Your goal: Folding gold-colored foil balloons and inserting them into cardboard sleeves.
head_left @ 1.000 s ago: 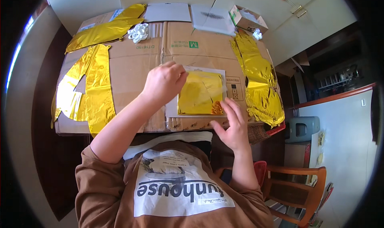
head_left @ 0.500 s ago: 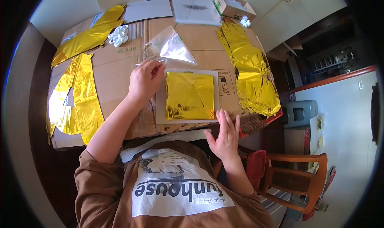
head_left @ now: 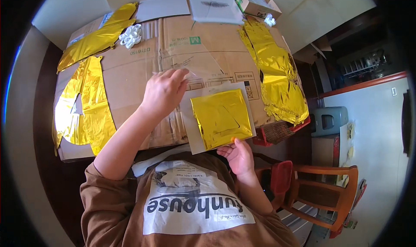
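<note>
I see the left hand (head_left: pixel 162 91) closed, pinching a clear film (head_left: pixel 197 63) that lifts toward 12 o'clock off the foil square (head_left: pixel 222 117). Right hand (head_left: pixel 237 157) loosely curled, fingertips on the square's 6 o'clock edge, not gripping. Square lies on a grey sheet (head_left: pixel 190 130) on cardboard (head_left: pixel 130 82) covering the bench. Gold foil strips (head_left: pixel 277 73) at 3 o'clock, more foil (head_left: pixel 84 108) at 9 o'clock
</note>
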`<state>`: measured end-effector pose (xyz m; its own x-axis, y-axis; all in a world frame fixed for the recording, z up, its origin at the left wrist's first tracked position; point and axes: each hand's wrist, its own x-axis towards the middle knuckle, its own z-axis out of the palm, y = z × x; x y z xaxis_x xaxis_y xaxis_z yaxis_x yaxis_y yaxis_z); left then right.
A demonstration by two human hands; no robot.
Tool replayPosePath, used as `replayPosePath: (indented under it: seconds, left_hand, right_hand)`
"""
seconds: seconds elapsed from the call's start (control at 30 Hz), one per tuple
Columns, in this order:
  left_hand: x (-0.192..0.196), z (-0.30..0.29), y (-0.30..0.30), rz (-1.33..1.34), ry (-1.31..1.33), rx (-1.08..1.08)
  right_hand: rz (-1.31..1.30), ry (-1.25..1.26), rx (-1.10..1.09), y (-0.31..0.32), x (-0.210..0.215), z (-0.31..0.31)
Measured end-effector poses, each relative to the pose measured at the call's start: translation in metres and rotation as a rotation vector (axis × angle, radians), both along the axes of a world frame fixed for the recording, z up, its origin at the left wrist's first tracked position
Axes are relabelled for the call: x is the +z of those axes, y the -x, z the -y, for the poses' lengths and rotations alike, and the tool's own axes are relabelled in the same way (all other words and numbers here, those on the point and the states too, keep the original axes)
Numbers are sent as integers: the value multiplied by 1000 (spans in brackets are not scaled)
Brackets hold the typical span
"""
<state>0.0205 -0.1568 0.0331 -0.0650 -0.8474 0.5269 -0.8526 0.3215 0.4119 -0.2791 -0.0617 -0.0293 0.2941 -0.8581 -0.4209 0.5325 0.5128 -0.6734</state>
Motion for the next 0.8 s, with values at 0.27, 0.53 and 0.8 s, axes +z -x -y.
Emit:
replayPosePath:
  seconds: [0.27, 0.53, 0.8]
  left_hand:
    - [-3, 3, -2, 178, -8, -75]
    - [-3, 2, 8, 153, -37, -141]
    - [12, -15, 8, 199, -128, -269]
  right_hand:
    - [-256, 12, -99, 17, 8, -10]
    - [-319, 138, 208, 51, 60, -5]
    - [-253, 46, 150, 27, 28, 27]
